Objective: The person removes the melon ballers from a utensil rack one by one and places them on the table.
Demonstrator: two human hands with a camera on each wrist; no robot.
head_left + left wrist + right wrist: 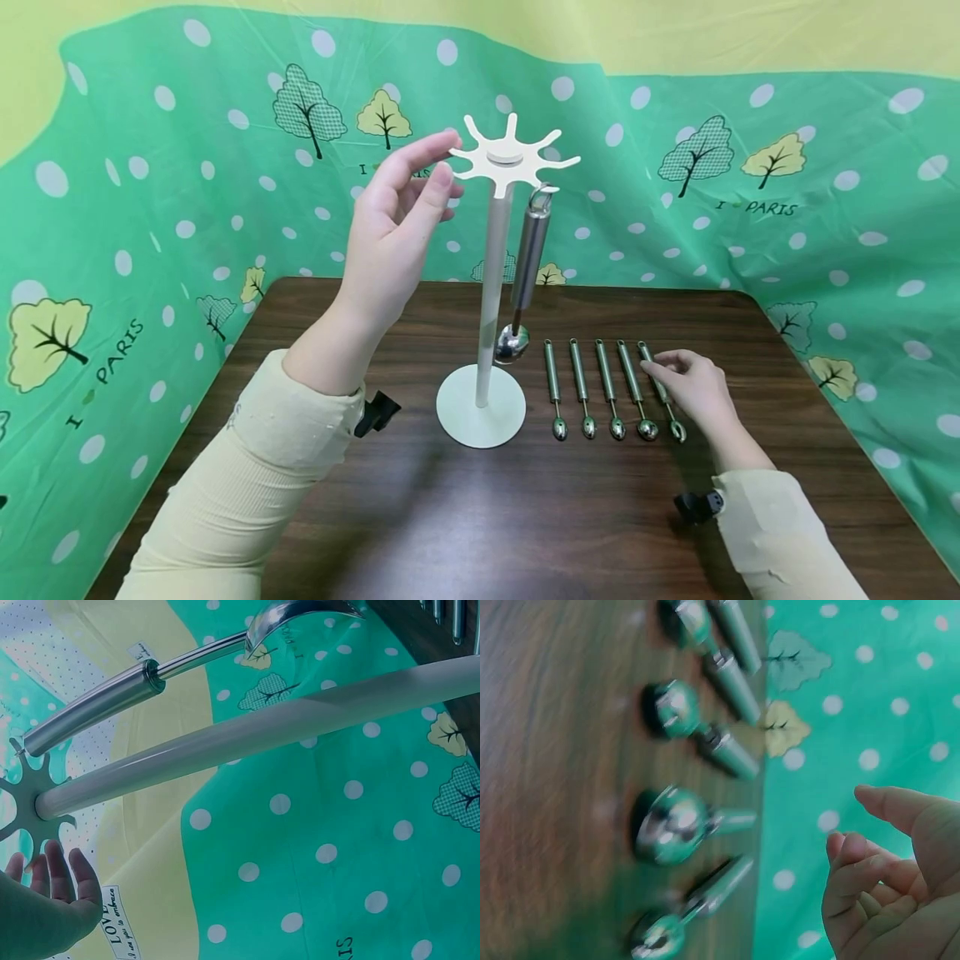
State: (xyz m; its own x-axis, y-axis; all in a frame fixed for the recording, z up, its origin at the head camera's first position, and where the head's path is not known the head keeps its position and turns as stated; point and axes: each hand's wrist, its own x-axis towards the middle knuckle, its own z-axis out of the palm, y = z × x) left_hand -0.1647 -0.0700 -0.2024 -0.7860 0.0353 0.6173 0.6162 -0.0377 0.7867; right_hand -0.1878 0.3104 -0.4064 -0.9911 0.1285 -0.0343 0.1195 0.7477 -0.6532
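A white utensil rack stands upright, with a round base and a top of curved prongs. My left hand pinches the left prongs between thumb and fingertips. From a right-hand prong hangs a metal scoop, bowl down, beside the pole; it also shows in the left wrist view. My right hand hovers over the rightmost metal utensil, whose head has an opening. In the right wrist view, thumb and index finger are apart with nothing between them.
Several more small metal scoops lie in a row right of the rack, handles pointing away. They rest on a dark wooden table. Behind and at the sides hangs a green dotted cloth with printed trees.
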